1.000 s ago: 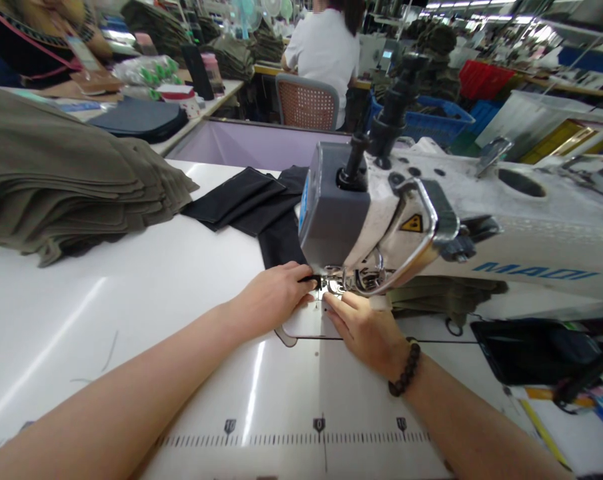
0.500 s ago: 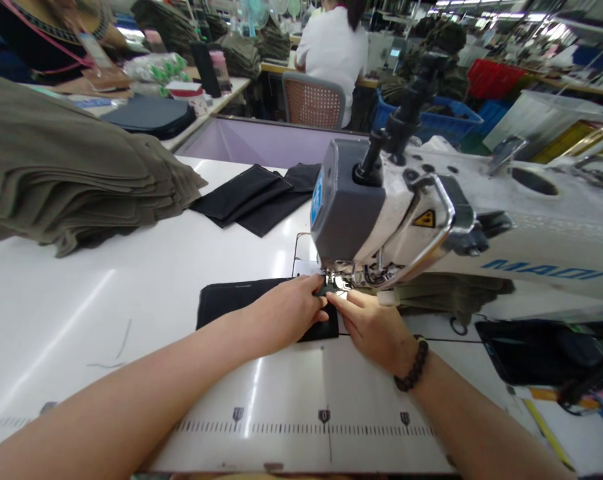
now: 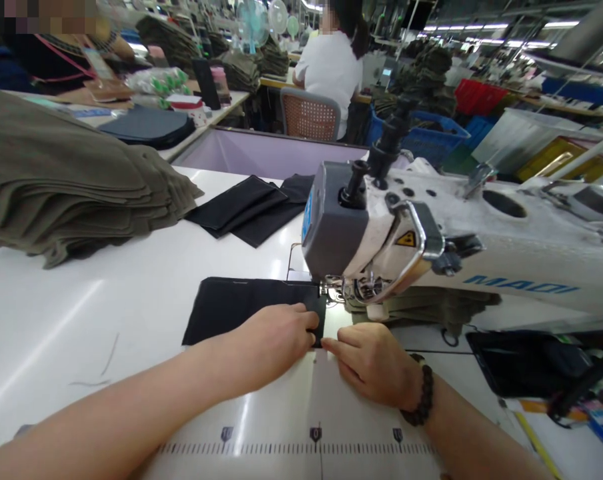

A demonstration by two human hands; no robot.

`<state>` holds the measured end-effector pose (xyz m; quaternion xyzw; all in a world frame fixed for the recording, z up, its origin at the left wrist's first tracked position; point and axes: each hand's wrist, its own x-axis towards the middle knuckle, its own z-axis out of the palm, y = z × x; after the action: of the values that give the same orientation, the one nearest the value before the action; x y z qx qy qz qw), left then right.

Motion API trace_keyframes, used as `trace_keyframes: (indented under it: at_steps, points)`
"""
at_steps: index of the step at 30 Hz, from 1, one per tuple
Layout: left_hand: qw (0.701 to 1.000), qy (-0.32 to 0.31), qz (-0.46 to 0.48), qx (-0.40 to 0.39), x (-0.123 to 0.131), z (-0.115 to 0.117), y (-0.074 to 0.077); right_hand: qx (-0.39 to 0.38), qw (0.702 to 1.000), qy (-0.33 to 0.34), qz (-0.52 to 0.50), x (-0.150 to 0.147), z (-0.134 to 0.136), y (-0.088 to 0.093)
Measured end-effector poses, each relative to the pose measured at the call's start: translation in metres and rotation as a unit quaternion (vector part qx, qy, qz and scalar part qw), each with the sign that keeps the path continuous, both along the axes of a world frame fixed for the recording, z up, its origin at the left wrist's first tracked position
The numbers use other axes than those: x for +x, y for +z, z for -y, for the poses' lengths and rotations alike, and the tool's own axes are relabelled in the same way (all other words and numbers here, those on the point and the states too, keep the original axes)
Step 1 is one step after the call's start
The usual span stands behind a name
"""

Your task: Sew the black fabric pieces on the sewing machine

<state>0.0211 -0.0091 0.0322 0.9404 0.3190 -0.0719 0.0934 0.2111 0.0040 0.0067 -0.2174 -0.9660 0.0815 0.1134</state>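
Observation:
A folded black fabric piece (image 3: pixel 251 303) lies flat on the white sewing table, its far right corner by the presser foot (image 3: pixel 324 291) of the sewing machine (image 3: pixel 361 227). Over its right part rests my left hand (image 3: pixel 279 337), fingers curled down and closed on the cloth near the right edge. My right hand (image 3: pixel 374 363) is closed too, its index fingertip at the near right corner of the same piece; the thumb is hidden. A dark beaded bracelet (image 3: pixel 422 393) circles the right wrist.
Stacked olive fabric pieces (image 3: pixel 71 180) stand at the left. More black pieces (image 3: pixel 254 207) lie behind the work. Olive cloth (image 3: pixel 426 307) sits under the machine arm, and a black tray (image 3: pixel 511 360) is at the right. A person in white (image 3: pixel 329 73) sits beyond.
Both hands have slid toward me, from beside the presser foot to the near right corner of the black piece. More of the fabric now shows. The camera view has shifted slightly.

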Motion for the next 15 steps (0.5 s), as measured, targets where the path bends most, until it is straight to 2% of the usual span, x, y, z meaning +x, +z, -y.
trace_keyframes:
  at_steps: [9,15]
  points:
    - [0.999,0.019,0.034,0.027,0.002,0.007,-0.015,0.015,1.0,-0.005,-0.005,0.0,-0.002,-0.001]
    - [0.999,0.015,0.017,0.042,0.002,0.006,-0.017,0.026,0.999,-0.032,0.008,-0.001,-0.003,-0.002]
